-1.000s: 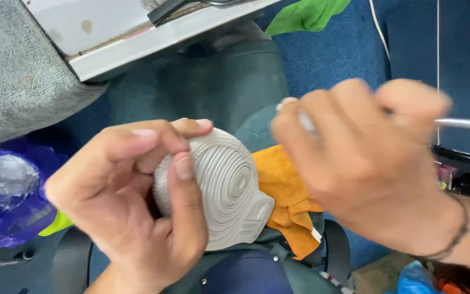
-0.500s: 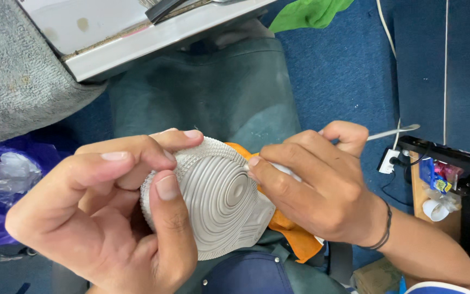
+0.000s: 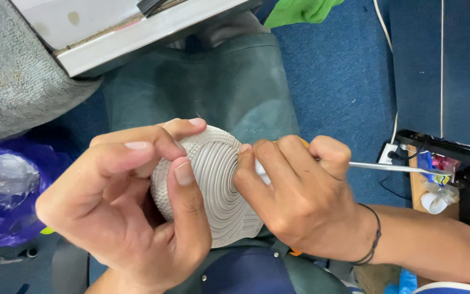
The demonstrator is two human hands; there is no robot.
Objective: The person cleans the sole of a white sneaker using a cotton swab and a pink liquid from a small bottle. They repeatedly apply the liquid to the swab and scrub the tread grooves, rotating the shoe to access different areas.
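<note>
My left hand (image 3: pixel 126 201) grips a grey shoe sole (image 3: pixel 218 179) with curved ridges, thumb pressed on its tread and fingers wrapped over its upper edge. My right hand (image 3: pixel 300 196) is closed around a thin metal tool (image 3: pixel 398 168). The tool's shaft sticks out to the right, and its working end is hidden behind my fingers against the sole. A sliver of orange cloth (image 3: pixel 303 142) shows behind my right hand, mostly hidden.
A dark green seat cushion (image 3: pixel 208 87) lies under the hands. A white board edge (image 3: pixel 137 32) crosses the top left, above a purple plastic bag (image 3: pixel 1 190). Blue carpet, a green cloth (image 3: pixel 300 11), a white cable and a black shelf with small items (image 3: pixel 441 158) are at the right.
My right hand came down from above and closed in on the sole with the tool. The sole shifted slightly right and up, and the orange cloth became covered.
</note>
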